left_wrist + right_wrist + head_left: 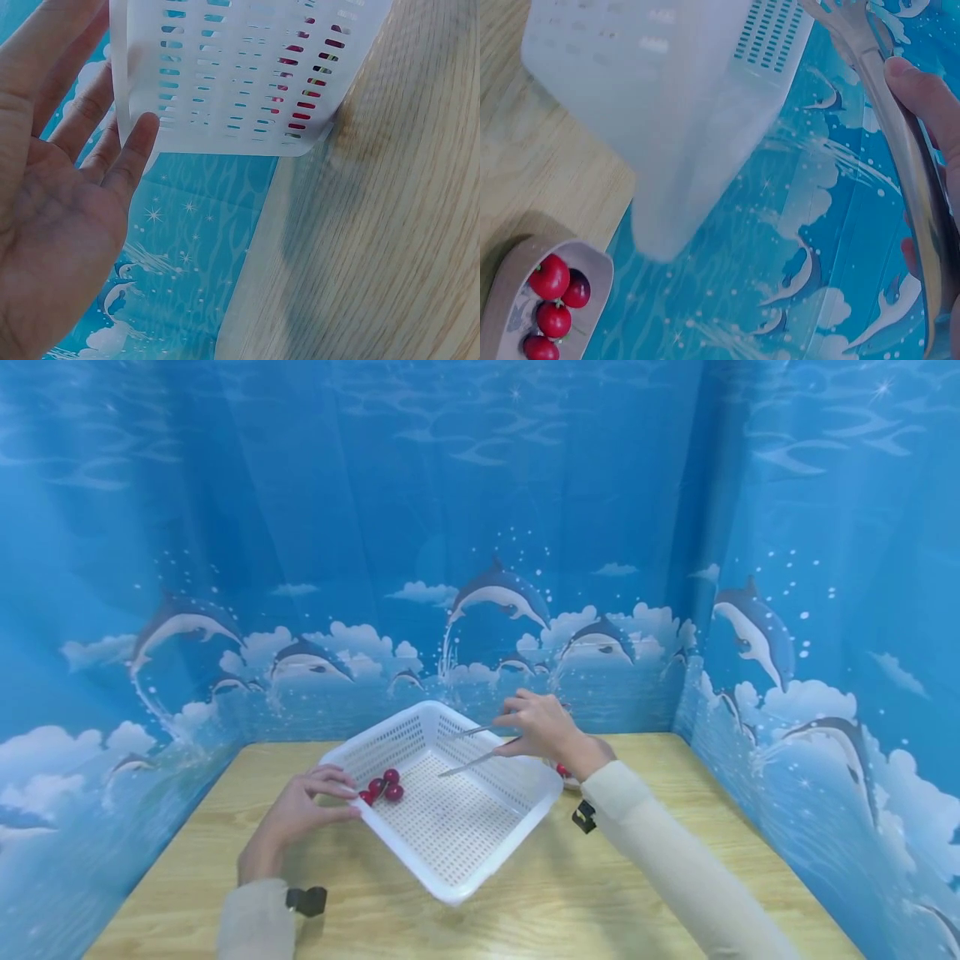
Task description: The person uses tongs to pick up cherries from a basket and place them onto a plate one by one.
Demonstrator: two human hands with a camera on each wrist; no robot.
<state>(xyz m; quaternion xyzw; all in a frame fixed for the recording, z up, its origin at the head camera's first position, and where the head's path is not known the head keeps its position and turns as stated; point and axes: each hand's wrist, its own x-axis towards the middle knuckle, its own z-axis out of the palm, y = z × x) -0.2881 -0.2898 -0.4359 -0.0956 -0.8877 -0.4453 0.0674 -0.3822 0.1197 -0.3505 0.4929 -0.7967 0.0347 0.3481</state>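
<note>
A white perforated plastic basket [480,875] stands on the table, with several red cherries [393,792] at its left side. My left hand [300,810] is at the basket's left rim; in the left wrist view its fairly straight fingers [86,112] lie along the rim and the outer wall. My right hand [543,727] holds a pair of metal tongs [472,764] over the basket. The tongs' arms stand apart with nothing between the tips. To the right, partly behind my right hand and the basket, is a small pale bowl [592,281] containing several cherries [553,319].
The light wood-grain table [360,910] extends around the basket. A blue curtain [480,485] printed with dolphins encloses the back and both sides. Black wrist straps [307,902] show at both sleeves.
</note>
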